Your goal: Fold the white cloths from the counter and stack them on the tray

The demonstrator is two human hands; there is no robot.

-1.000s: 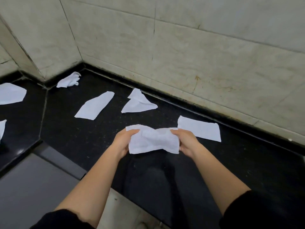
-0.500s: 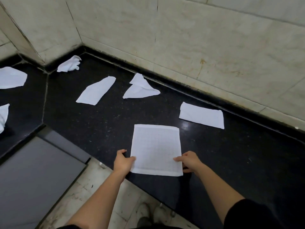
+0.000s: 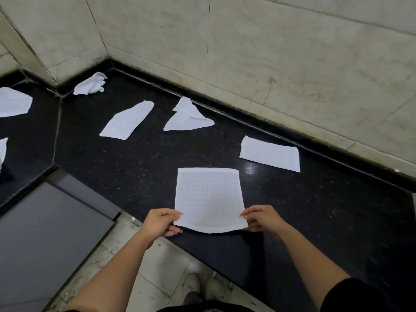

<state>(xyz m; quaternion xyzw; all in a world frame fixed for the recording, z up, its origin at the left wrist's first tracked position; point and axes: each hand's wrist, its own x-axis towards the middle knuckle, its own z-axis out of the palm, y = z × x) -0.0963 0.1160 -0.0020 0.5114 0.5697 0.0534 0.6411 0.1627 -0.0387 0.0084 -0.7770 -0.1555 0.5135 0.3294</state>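
A white cloth (image 3: 208,199) — spread flat at the counter's (image 3: 326,217) near edge — is pinched at its near corners by the left hand (image 3: 161,222) and right hand (image 3: 262,218), best lifted evenly onto the far edge, other cloths (image 3: 269,153) lying beyond.

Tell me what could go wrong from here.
The spread cloth is pinched only at its near corners by the left grip and right grip, close to the counter edge; a slip could drop it to the floor. Its near edge sags between them, so the fold may skew.
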